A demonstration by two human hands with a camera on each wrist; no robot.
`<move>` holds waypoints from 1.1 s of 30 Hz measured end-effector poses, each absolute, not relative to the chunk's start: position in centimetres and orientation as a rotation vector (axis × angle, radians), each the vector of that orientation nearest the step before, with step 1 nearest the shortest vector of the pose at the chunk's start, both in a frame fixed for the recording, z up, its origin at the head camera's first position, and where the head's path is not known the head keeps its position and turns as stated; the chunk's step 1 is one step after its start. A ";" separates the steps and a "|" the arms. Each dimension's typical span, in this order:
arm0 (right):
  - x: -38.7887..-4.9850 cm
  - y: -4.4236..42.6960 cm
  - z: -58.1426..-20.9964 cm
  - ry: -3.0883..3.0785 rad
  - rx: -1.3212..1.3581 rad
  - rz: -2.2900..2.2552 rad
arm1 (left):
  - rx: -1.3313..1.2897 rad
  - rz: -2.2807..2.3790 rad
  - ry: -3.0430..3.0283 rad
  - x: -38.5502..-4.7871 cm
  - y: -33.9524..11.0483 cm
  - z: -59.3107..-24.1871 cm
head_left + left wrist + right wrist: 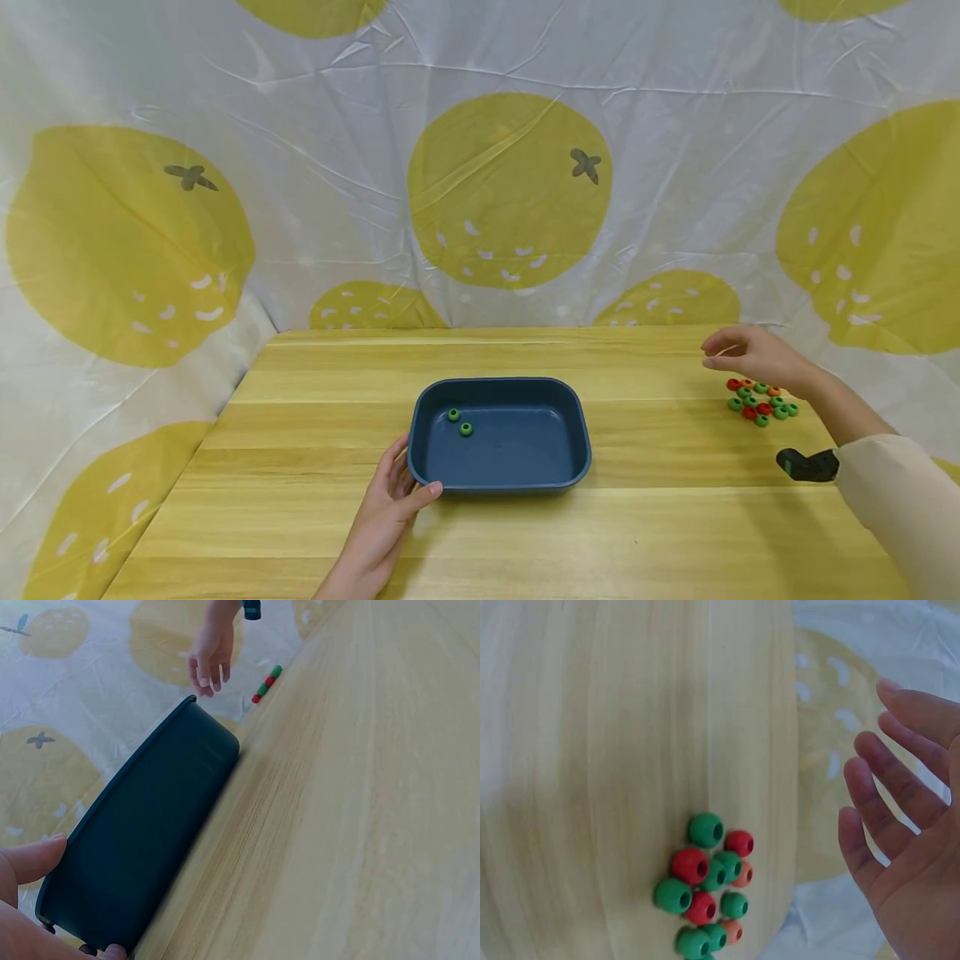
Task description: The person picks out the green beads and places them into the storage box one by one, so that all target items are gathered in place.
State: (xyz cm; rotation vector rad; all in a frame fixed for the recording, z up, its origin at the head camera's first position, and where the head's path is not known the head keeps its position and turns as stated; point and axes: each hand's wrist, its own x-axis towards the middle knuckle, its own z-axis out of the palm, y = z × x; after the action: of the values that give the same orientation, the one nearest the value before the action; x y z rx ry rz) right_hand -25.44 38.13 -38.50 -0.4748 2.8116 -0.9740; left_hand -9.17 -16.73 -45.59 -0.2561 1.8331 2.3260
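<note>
A dark blue plastic tray (502, 492) stands on the table with two green beads (467, 430) at the left of its floor. My left hand (382, 517) grips the tray's near left corner, the thumb by the rim and the fingers along the left side. In the left wrist view fingertips show at the lower end of the tray (142, 825). Over at the right, my right hand (761, 358) hovers above the table with nothing in it, its fingers spread and loosely bent in the right wrist view. Below it lies a cluster of red, green and orange beads (763, 409) with holes.
The wooden table (660, 533) has its far edge against a hanging cloth (675, 183) printed with yellow lemons. A black strap piece (808, 465) sticks out at the right sleeve (892, 483).
</note>
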 end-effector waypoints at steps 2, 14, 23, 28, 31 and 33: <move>-25.1 38.7 -38.5 2.815 -0.449 -0.962 | -0.255 2.328 1.830 -9.2 -16.7 -45.6; -22.9 42.5 -41.0 2.825 -0.354 -0.950 | -0.253 2.337 1.815 -9.2 -16.6 -45.7; -21.1 44.3 -42.9 2.832 -0.292 -0.952 | -0.262 2.332 1.825 -9.1 -16.7 -45.7; -20.1 45.1 -43.8 2.855 -0.266 -0.941 | -0.267 2.334 1.824 -9.2 -16.7 -45.6; -19.6 45.5 -44.5 2.875 -0.244 -0.939 | -0.270 2.340 1.819 -9.2 -16.7 -45.6; -19.3 45.7 -44.9 2.891 -0.221 -0.949 | -0.268 2.343 1.816 -9.3 -16.6 -45.6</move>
State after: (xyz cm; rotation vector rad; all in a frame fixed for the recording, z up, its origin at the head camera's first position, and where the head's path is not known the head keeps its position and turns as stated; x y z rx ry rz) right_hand -19.34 45.75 -44.95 -0.2210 2.8913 -0.9490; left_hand -9.27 -16.59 -45.61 -0.2679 1.8160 2.3430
